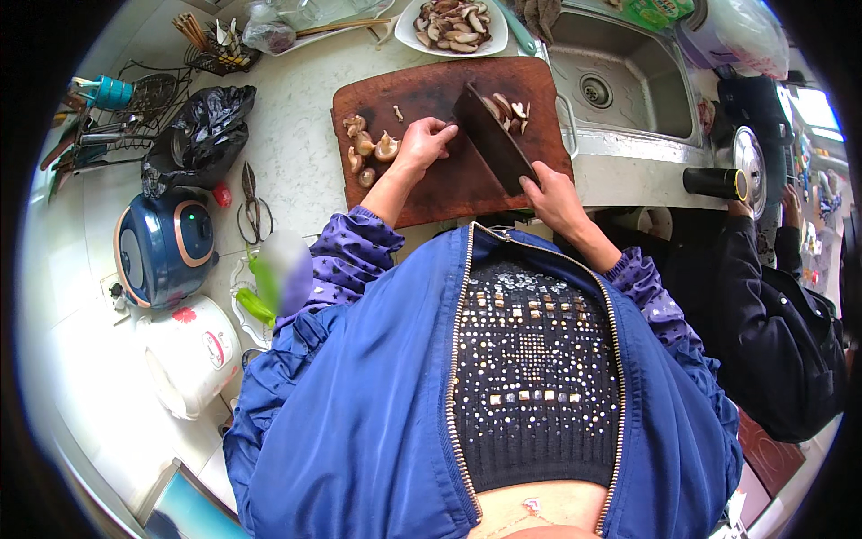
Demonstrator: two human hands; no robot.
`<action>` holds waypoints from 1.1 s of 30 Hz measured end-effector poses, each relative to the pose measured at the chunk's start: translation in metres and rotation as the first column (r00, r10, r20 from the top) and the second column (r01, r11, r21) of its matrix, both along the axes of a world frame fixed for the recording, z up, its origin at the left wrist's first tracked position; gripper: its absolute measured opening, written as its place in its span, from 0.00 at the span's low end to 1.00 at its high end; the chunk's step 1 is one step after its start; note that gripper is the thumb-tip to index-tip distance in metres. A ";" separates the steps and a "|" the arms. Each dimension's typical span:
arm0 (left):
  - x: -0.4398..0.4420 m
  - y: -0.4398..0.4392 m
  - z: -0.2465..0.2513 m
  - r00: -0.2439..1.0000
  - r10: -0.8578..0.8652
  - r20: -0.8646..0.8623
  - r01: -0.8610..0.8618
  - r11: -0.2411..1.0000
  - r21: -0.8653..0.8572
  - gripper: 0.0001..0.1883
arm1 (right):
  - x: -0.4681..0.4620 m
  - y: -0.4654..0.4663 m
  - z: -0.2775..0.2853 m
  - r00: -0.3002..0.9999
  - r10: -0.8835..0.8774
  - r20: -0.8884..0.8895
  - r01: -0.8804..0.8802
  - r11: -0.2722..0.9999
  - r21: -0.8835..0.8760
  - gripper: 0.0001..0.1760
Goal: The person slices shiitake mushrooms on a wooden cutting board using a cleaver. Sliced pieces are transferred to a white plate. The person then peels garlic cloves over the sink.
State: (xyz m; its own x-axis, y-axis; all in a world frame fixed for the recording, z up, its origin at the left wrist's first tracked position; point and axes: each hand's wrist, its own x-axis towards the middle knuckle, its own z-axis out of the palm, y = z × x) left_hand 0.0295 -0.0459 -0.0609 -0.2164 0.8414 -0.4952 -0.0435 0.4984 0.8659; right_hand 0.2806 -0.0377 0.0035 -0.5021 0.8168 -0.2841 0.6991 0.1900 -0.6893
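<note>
My right hand [553, 199] grips the handle of a dark cleaver [495, 141], whose broad blade stands on edge over the wooden cutting board [417, 192]. Left of the blade is my left hand [424, 143], thumb and fingertips bent close together near the steel; whether something small is pinched there cannot be told. Sliced mushrooms [515, 114] lie on the board just right of the blade, partly hidden by it. Several whole mushrooms [364, 143] are grouped at the board's left side, beside my left wrist. A small mushroom scrap [398, 113] rests above them.
Behind the board stands a white bowl [404, 30] of sliced mushrooms. A steel sink [626, 124] adjoins on the right. Scissors [250, 209], a black plastic bag [202, 135] and a blue rice cooker [165, 249] are at left. Another person's dark sleeve [747, 296] shows at right, near a black cup [710, 182].
</note>
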 end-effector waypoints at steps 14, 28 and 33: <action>0.016 -0.017 -0.003 0.633 0.302 -0.713 0.284 0.766 0.577 0.05 | -0.002 -0.007 0.001 1.000 -0.011 0.001 0.011 1.000 -0.026 0.13; 0.014 -0.021 -0.016 0.542 0.250 -0.803 0.386 0.774 0.502 0.04 | -0.010 -0.002 0.027 0.930 0.263 0.258 -0.338 0.889 0.310 0.07; 0.014 -0.022 -0.015 0.545 0.298 -0.784 0.396 0.733 0.553 0.04 | -0.027 0.009 0.021 0.932 0.237 0.274 -0.309 0.916 0.258 0.08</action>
